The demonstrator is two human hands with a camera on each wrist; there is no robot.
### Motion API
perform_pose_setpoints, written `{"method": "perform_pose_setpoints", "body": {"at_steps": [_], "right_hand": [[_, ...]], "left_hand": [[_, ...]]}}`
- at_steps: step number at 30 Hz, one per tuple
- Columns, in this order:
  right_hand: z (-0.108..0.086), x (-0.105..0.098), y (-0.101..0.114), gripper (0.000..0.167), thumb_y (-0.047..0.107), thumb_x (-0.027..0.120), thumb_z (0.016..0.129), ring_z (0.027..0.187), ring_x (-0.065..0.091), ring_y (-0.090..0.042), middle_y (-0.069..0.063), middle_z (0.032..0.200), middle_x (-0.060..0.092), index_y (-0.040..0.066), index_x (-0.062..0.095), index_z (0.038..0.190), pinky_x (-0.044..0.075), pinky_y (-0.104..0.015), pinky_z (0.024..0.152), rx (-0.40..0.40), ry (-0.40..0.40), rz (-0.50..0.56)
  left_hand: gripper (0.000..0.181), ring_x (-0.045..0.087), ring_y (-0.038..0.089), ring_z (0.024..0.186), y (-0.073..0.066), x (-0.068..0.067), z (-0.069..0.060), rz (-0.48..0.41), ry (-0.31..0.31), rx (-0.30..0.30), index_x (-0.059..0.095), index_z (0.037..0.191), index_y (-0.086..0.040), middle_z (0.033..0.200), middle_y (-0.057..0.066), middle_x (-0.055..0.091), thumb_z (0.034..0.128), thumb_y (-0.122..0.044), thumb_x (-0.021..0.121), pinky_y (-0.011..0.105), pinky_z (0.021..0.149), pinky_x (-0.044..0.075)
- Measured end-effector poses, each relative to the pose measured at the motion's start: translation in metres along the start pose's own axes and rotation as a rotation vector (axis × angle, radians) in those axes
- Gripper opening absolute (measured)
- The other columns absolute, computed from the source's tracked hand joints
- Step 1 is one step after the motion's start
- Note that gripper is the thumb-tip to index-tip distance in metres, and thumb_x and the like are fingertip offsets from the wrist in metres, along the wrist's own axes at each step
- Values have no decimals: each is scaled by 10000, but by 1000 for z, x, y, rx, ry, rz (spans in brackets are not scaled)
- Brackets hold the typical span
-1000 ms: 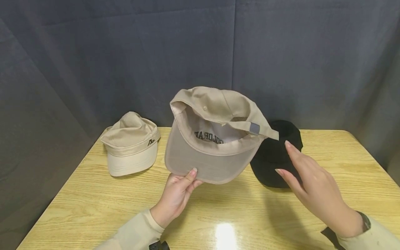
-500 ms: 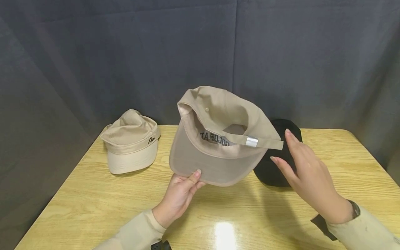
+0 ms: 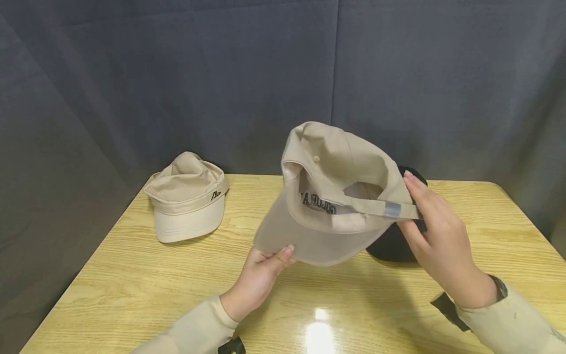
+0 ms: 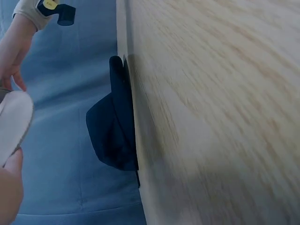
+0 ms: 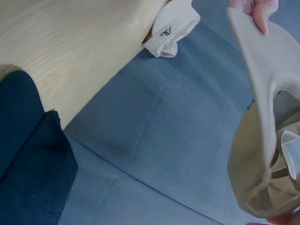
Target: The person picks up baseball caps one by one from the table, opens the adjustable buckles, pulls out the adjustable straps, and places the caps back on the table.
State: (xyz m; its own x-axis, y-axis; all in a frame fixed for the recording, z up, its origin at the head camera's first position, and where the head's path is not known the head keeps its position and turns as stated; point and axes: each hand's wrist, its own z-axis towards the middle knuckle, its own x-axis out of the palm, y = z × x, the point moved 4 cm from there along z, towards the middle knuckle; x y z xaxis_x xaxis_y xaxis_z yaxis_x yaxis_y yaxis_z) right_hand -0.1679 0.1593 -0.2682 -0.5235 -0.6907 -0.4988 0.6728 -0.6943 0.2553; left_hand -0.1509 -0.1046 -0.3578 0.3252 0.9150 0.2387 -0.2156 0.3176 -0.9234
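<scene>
A beige baseball cap (image 3: 340, 147) is held up over the table, its underside and dark lettering inside turned toward me. My left hand (image 3: 258, 280) grips the front edge of its brim, thumb on the underside. At the back of the cap, my right hand (image 3: 444, 243) holds the side by the strap (image 3: 371, 205) with its metal buckle, covering the strap's end. In the right wrist view the beige cap (image 5: 251, 154) lies between that hand's fingertips at the lower right. Behind it stands a black cap (image 3: 391, 246), partly hidden.
Another beige cap (image 3: 187, 196) with a small black logo sits at the table's back left. The wooden table (image 3: 132, 295) ends at the back against a dark grey curtain (image 3: 221, 73).
The held cap has shifted to the right and tilted. My right hand, apart from it before, now takes hold of its back by the strap. The left hand keeps its grip on the brim.
</scene>
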Motion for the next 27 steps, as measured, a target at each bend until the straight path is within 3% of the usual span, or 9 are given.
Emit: {"method": "perform_pose_setpoints", "body": {"at_steps": [4,7,9,12,16,18,22,27], "right_hand": [[5,-4,-1,379,240,478,1024,1096,609,-341,-221,1181,644,-63,631,1192,334,-138,1010,16,-90,12],[8,-7,-2,316,148,464,1026,944,627,-384,-274,1038,657,-104,633,1114,328,-76,931,42,-106,-6],[9,-9,-2,365,189,441,1043,832,607,-394,-285,975,657,-120,633,1072,332,-65,857,54,-111,-9],[13,-11,-3,504,324,411,1048,646,547,-281,-261,817,645,-126,630,989,371,-115,683,64,-113,-21],[20,-14,-4,593,440,372,1033,488,326,-104,-92,539,435,-72,551,791,253,-230,453,75,-96,-44],[24,-17,-3,594,469,358,1026,464,258,-89,-14,522,323,-34,506,747,199,-261,423,83,-85,-54],[28,-20,0,624,498,345,1019,466,277,-137,-17,516,318,-53,542,804,209,-282,430,115,-58,-87],[30,-17,4,549,447,348,1042,477,297,-186,-20,524,321,-28,549,853,225,-320,433,119,21,-127]], "left_hand": [[220,612,68,1012,0,-1,0,107,-2,6,489,1068,207,1011,-131,652,971,10,500,313,924,482],[248,607,73,996,1,-2,2,144,-25,-29,498,1083,222,985,-135,651,959,8,521,312,909,468],[245,613,78,975,3,-3,2,163,-48,-68,521,1089,204,974,-124,663,944,10,551,317,898,470],[262,615,87,967,6,-3,2,187,-65,-131,541,1117,169,1017,-28,684,929,-7,586,333,906,472],[296,610,133,1048,6,-1,1,210,-34,-159,546,1184,123,1156,170,650,949,-53,581,377,962,457],[309,610,145,1079,5,1,2,215,-12,-145,553,1207,109,1191,213,632,962,-79,573,371,983,447],[292,623,116,971,1,4,2,273,30,-90,587,1176,103,1094,235,663,979,-111,559,297,908,478],[313,624,271,1067,-1,9,0,314,64,-64,553,1218,135,1153,266,633,972,-58,553,280,927,485]]}}
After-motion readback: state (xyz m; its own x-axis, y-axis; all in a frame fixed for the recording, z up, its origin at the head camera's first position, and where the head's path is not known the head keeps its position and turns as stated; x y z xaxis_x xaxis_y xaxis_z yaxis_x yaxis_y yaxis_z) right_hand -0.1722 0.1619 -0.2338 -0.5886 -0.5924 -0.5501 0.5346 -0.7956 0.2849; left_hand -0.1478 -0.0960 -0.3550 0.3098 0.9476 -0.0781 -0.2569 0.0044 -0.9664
